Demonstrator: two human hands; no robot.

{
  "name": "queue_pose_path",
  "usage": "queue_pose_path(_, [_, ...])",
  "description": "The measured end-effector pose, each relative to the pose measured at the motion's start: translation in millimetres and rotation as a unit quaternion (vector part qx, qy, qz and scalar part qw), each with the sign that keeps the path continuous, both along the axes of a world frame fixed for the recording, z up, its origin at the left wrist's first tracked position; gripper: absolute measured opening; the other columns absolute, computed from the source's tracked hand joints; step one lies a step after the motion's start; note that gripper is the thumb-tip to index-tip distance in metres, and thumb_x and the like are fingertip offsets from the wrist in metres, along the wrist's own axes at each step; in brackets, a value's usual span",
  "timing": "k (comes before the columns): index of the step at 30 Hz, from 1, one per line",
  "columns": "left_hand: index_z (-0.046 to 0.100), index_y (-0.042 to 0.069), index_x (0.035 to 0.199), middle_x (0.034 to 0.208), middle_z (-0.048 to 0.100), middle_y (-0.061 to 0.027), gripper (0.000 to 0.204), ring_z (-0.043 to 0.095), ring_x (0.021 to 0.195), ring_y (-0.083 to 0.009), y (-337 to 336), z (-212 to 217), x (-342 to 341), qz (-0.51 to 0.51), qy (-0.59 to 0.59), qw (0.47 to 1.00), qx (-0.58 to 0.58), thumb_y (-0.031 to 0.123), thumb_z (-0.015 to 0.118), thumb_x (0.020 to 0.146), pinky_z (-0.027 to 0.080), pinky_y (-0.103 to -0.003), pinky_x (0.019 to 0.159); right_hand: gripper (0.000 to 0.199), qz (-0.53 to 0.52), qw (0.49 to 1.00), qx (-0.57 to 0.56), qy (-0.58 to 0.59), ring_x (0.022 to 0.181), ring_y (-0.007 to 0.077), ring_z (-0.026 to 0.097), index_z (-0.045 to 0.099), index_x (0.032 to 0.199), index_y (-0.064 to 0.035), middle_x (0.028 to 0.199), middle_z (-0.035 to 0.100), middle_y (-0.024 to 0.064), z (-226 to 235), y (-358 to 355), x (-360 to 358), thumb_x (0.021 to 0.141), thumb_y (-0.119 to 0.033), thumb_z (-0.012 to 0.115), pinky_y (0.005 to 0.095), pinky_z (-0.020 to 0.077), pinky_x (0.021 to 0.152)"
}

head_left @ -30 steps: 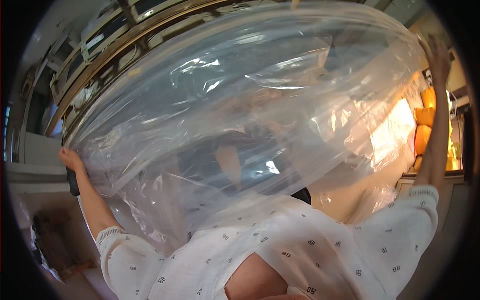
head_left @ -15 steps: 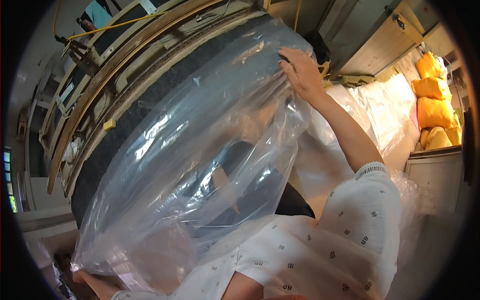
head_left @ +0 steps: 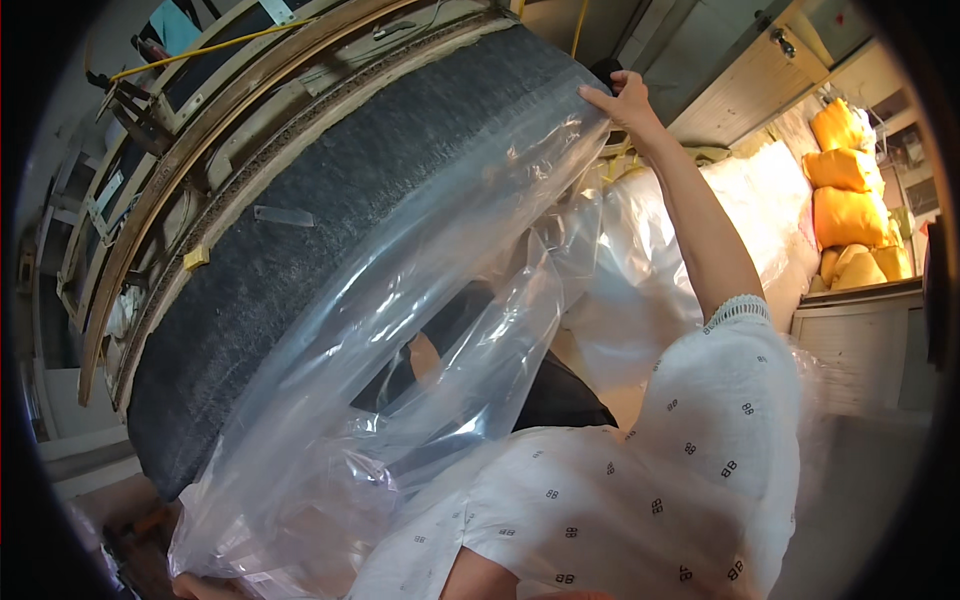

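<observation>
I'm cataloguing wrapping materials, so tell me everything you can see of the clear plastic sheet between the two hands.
The clear plastic sheet looks thin, shiny and see-through, with long folds and bright glints. It slants from lower left to upper right, partly over the dark surface, with looser crumples nearer the white patterned shirt. The right hand is at its upper-right end; the left hand, partly cut off by the picture's edge, is at its lower-left end. I cannot tell how many layers there are.

Plastic sheet (head_left: 345,335) over near side of worktable (head_left: 370,130); block (head_left: 196,259) on far edge; to the right, stacked bundles (head_left: 850,217) atop cabinet (head_left: 860,345).
</observation>
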State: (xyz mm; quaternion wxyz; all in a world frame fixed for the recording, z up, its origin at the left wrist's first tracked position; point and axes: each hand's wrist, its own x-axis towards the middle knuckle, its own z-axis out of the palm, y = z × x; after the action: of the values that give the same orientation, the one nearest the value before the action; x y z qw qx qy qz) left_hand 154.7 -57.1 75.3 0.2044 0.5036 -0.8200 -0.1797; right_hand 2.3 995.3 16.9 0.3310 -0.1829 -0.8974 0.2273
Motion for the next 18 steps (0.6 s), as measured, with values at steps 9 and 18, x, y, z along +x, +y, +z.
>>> queue_pose_path(9, [0.06, 0.002, 0.101, 0.106, 0.059, -0.0131, 0.028, 0.055, 0.099, -0.0241, -2.4, 15.7, 2.8, -0.052, 0.066, 0.993, 0.085, 0.022, 0.052, 0.083, 0.044, -0.033, 0.083, 0.048, 0.196, 0.79, -0.486, -0.319, 0.07, 0.0078, 0.055, 0.056, 0.101, -0.0053, 0.083, 0.059, 0.0021, 3.2, 7.0, 35.2, 0.071, -0.039, 0.072, 0.0202, 0.046, 0.062])
queue_pose_path(18, [0.06, 0.002, 0.101, 0.107, 0.059, -0.0126, 0.029, 0.055, 0.1, -0.0233, 3.8, 10.1, -6.3, -0.096, 0.129, 0.97, 0.184, 0.023, 0.052, 0.082, 0.043, -0.032, 0.085, 0.018, 0.149, 0.833, -0.322, -0.425, 0.056, 0.003, 0.045, 0.06, 0.082, -0.0103, 0.069, 0.056, -0.0048, 63.5, 17.8, 65.3, 0.077, -0.026, 0.067, 0.015, 0.0355, 0.05])
